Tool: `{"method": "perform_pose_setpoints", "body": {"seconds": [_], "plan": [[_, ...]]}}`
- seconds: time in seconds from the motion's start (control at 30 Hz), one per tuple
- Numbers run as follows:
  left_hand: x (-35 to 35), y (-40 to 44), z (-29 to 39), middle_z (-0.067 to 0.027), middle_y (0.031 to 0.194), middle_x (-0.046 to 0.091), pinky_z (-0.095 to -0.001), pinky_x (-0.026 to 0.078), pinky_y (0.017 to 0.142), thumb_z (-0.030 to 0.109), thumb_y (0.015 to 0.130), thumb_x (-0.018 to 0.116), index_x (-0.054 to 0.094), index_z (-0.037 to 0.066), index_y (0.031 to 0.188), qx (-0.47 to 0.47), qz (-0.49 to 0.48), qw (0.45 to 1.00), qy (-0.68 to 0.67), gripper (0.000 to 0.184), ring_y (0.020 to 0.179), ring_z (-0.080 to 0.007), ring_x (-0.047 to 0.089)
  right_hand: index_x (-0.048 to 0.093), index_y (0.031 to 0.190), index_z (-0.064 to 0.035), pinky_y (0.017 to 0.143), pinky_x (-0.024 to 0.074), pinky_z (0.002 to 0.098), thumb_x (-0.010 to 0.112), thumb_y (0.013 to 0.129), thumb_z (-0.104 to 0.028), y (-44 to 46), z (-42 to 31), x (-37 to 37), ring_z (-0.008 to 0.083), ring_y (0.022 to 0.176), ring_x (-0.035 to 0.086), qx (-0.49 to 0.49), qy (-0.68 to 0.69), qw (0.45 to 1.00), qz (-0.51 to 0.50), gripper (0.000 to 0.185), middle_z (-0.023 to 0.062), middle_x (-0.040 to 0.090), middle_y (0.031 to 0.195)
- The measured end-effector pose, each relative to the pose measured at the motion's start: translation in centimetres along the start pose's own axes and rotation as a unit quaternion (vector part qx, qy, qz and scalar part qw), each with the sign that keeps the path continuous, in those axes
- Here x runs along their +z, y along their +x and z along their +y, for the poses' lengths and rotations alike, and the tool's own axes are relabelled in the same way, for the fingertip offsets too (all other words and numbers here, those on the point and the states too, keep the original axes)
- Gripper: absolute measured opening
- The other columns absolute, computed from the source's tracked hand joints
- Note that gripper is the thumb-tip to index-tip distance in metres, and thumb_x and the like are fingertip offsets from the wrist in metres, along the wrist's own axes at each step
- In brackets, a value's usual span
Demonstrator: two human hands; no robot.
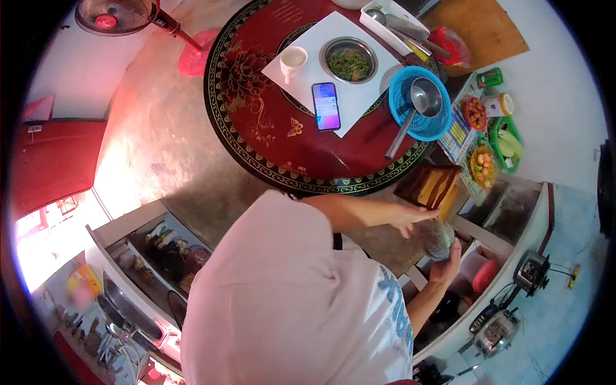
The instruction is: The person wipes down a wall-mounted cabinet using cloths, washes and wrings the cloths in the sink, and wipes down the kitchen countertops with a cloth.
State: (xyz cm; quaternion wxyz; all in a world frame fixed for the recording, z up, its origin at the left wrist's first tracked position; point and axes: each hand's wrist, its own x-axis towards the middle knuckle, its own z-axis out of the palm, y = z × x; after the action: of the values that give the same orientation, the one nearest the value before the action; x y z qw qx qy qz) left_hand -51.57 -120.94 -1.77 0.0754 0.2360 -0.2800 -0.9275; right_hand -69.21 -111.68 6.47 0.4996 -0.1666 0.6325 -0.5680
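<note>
My right hand (447, 262) holds a rounded, grey-green, see-through thing (438, 241), a jar or a plastic bag; its kind is too blurred to tell. The fingers curl round its lower right side. Just above it is my left hand (417, 218), fingers stretched out and thumb apart, close to the top of the thing. Whether the left fingers touch it I cannot tell. Both hands are over the drawers at the right, beside a wooden stool (428, 186) with yellow and brown stripes.
A round red table (256, 138) holds a steel bowl of green vegetables (348, 61), a white cup (293, 59), a phone (326, 106) and a blue basket (399, 96) with a ladle (425, 97). An open drawer (510, 208) lies right; a fan (112, 14) stands upper left.
</note>
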Motion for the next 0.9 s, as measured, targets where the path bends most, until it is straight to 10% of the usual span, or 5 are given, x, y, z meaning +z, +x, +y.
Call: {"method": "perform_pose_setpoints", "body": {"seconds": [0.43,0.57,0.7,0.77,0.9], "plan": [[16.0,13.0,0.9,-0.0126,0.091,0.066,-0.0386,0.044,0.074,0.050,0.087,0.054,0.067,0.002,0.093,0.215,0.153,0.961,-0.087,0.050,0.085,-0.0214,0.060,0.058,0.073,0.0013,0.055,0.0452,0.0361,0.069,0.085,-0.020,3.3,-5.2,-3.0,0.0209,0.055,0.051,-0.461,-0.488,0.639,0.375,0.027,0.0098,0.058,0.063],[15.9,12.2,3.3,-0.0054,0.098,0.064,-0.0350,0.045,0.077,0.042,0.092,0.052,0.066,0.009,0.096,0.101,0.172,0.980,-0.019,0.036,0.091,-0.0197,0.056,0.056,0.075,0.0019,0.063,0.0453,0.0330,0.065,0.088,-0.019,0.7,-4.8,1.0,0.0185,0.064,0.051,-0.490,-0.435,0.679,0.330,0.026,0.0087,0.057,0.070],[14.6,11.2,1.1,-0.0096,0.090,0.062,-0.0390,0.045,0.076,0.035,0.092,0.051,0.060,0.005,0.080,0.429,0.236,0.815,0.308,0.033,0.086,-0.0231,0.057,0.059,0.075,0.0006,0.062,0.0470,0.0343,0.062,0.087,-0.015,-1.0,-2.0,4.7,0.0200,0.061,0.051,-0.505,-0.460,0.695,0.226,0.020,0.0116,0.058,0.067],[13.5,12.6,0.9,-0.0069,0.087,0.060,-0.0381,0.044,0.069,0.044,0.089,0.056,0.060,0.004,0.083,0.119,0.107,0.974,-0.158,0.041,0.080,-0.0174,0.053,0.064,0.078,0.0008,0.056,0.0467,0.0346,0.065,0.087,-0.019,0.6,-3.2,2.8,0.0193,0.057,0.052,-0.410,-0.457,0.714,0.337,0.022,0.0124,0.063,0.067],[13.0,7.5,2.7,-0.0115,0.105,0.058,-0.0410,0.043,0.076,0.047,0.089,0.057,0.061,0.006,0.089,0.059,0.069,0.984,-0.155,0.041,0.091,-0.0221,0.054,0.065,0.106,-0.0003,0.054,0.0485,0.0330,0.060,0.091,-0.027,4.1,-2.1,-4.7,0.0194,0.064,0.061,-0.208,-0.157,0.927,0.270,0.031,0.0098,0.067,0.085]]}}
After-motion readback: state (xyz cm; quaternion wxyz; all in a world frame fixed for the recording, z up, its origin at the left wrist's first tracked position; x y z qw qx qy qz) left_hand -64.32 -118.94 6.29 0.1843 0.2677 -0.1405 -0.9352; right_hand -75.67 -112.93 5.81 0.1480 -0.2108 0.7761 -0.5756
